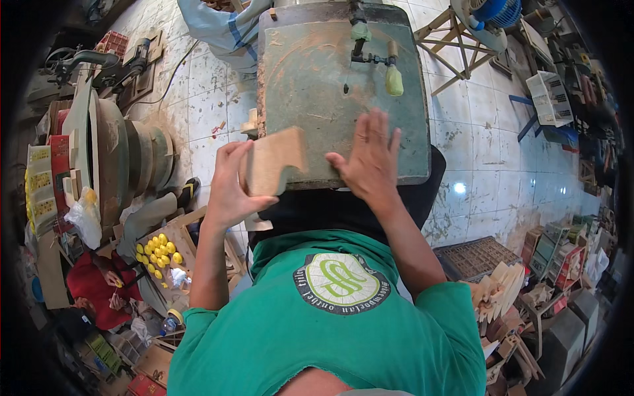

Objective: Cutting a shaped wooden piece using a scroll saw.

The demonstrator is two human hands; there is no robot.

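My left hand (231,181) is closed on a wooden block (272,158) with a curved notch in its edge, thumb below and fingers along its left side. The block is at the near left corner of a green, dusty machine table (317,72); whether it touches the surface I cannot tell. Over the right part of that table my right hand (371,158) is open, fingers stretched forward and thumb out, slightly blurred, with nothing in it. Beyond it rises a dark machine arm (358,49) with a side clamp and a yellow-green wrapped knob (393,80).
Left of the table, small wood pieces (249,124) sit by its edge. A person in red (99,290) is at the lower left beside several yellow rounded objects (158,251). A wooden stand (462,49) is at the far right, and cut wood pieces (498,287) are piled at the near right.
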